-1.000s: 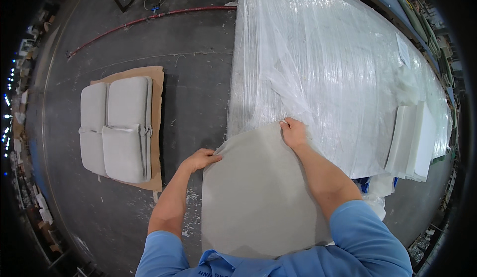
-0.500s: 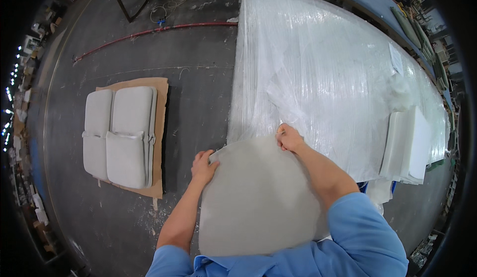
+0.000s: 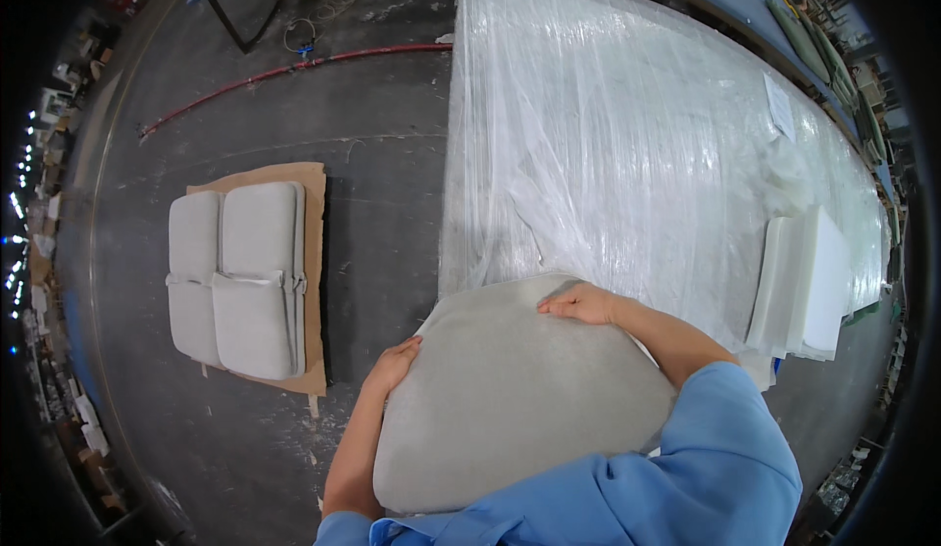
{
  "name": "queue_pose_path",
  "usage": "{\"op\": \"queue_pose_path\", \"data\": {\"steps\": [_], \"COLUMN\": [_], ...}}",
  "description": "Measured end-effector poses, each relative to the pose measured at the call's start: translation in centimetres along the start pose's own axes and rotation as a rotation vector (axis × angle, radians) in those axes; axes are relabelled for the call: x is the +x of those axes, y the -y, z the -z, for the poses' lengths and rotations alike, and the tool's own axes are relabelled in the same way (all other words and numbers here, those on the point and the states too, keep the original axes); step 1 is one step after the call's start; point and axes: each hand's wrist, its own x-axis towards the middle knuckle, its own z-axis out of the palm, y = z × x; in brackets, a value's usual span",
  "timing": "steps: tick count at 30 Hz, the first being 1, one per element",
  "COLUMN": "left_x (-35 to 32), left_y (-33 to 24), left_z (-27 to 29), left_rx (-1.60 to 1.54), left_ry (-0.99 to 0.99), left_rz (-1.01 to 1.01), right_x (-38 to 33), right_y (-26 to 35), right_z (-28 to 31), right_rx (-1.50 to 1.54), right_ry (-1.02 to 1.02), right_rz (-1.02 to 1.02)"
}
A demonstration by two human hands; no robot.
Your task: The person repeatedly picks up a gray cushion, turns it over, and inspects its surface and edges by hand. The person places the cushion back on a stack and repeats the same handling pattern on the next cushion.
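The cushion (image 3: 510, 389) under both hands is matt grey cloth with a fine, slightly fuzzy weave. At one o'clock the table (image 3: 637, 144) wears glossy, crinkled clear plastic film, with smooth white foam slabs (image 3: 804, 286) at three. At nine o'clock, matching cloth cushions (image 3: 235, 276) lie on dull brown cardboard (image 3: 312, 252) over rough, scuffed concrete floor (image 3: 372, 154).

Even overhead light, glare on plastic sheet (image 3: 647, 154), fisheye-bent dark rim
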Motion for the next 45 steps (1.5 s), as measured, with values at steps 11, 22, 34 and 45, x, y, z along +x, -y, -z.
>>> {"op": "queue_pose_path", "data": {"steps": [11, 22, 34, 45], "left_x": [-16.5, -17.3, -13.5, -12.5], "left_y": [-1.0, -8.9, -8.0, -8.6], "left_z": [-3.1, 6.9, 8.8, 7.5], "left_rx": [-1.347, -1.164, -0.949, -1.075], "left_ry": [-0.400, -0.132, -0.426, -0.312], "left_rz": [-0.283, -0.764, -0.941, -0.855], "right_x": [-11.9, -17.1, -14.6, -15.7], "right_y": [2.2, 8.5, 12.9, 8.0], "right_z": [-1.4, -13.4, -20.6, -25.0], "right_rx": [1.007, 1.414, 0.438, 1.047], "right_ry": [-0.475, -1.040, -1.618, -1.359], "right_rz": [0.142, 0.515, 0.561, 0.597]}}
